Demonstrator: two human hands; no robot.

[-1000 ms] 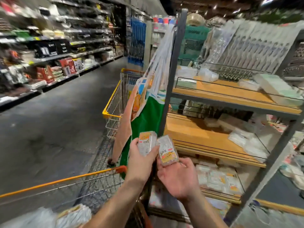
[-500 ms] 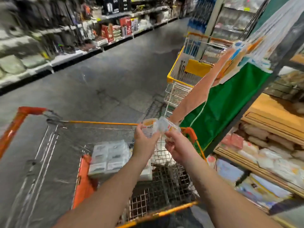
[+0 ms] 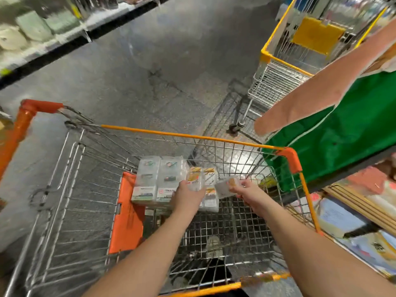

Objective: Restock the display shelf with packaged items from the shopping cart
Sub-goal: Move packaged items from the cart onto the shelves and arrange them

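The orange-rimmed shopping cart (image 3: 222,139) is standing at the centre, and everything here is placed against it. Beyond its far-left corner, blurred store shelving (image 3: 42,37) is running along the aisle. Inside the cart, against its far wire wall, a block of clear-wrapped packs (image 3: 157,181) is sitting beside the folded orange child-seat flap (image 3: 126,213).

Over the cart's basket, the left hand (image 3: 188,197) is gripping a small clear packet with an orange label (image 3: 194,179), fingers curled round its lower part. Just to its right, still over the basket, the right hand (image 3: 249,192) is pinching a second packet (image 3: 227,186), tilted on its side.

Past the cart's far-right corner, a yellow-rimmed cart (image 3: 285,67) is standing. Along the cart's right side, a green hanging bag (image 3: 342,133) and the wooden display shelf (image 3: 362,206) are showing.
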